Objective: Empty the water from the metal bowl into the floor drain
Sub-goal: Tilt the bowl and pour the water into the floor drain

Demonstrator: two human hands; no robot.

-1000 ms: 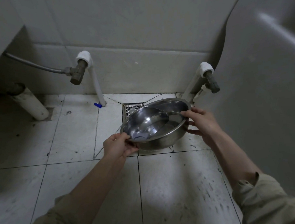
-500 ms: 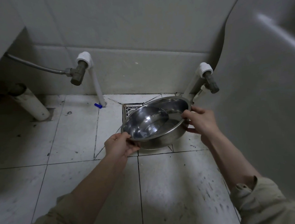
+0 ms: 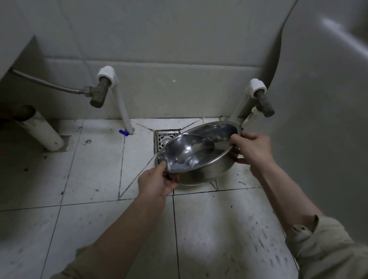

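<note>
While our left fingers [image 3: 162,168] curl round the near rim of the metal bowl [image 3: 203,170], with the thumb laid on the inner edge and the others tucked under the outer wall, our right fingers [image 3: 237,139] hook over the far right rim, one more digit showing below against the bowl's side. Both the left hand [image 3: 157,182] and the right hand [image 3: 255,151] thus grasp the bowl between them. It is tilted, its left rim lower than its right and its mouth turned toward us. We can make out a darker pool of water [image 3: 216,156] in its bottom, though reflections blur its edge. The bowl sits just beside the square floor drain [image 3: 165,139] and hides the grate's right part from us; we cannot tell whether its base touches the tiled floor [image 3: 95,164]. Further out, a small blue piece [image 3: 123,133] lies at the foot of a thin white pipe [image 3: 123,112] topped by a dull valve [image 3: 99,96] with a braided hose [image 3: 50,86]. A second valve [image 3: 265,104] stands to the right, a thick white pipe [image 3: 41,133] to the left. A rolled khaki sleeve [image 3: 327,249] covers our right forearm.
</note>
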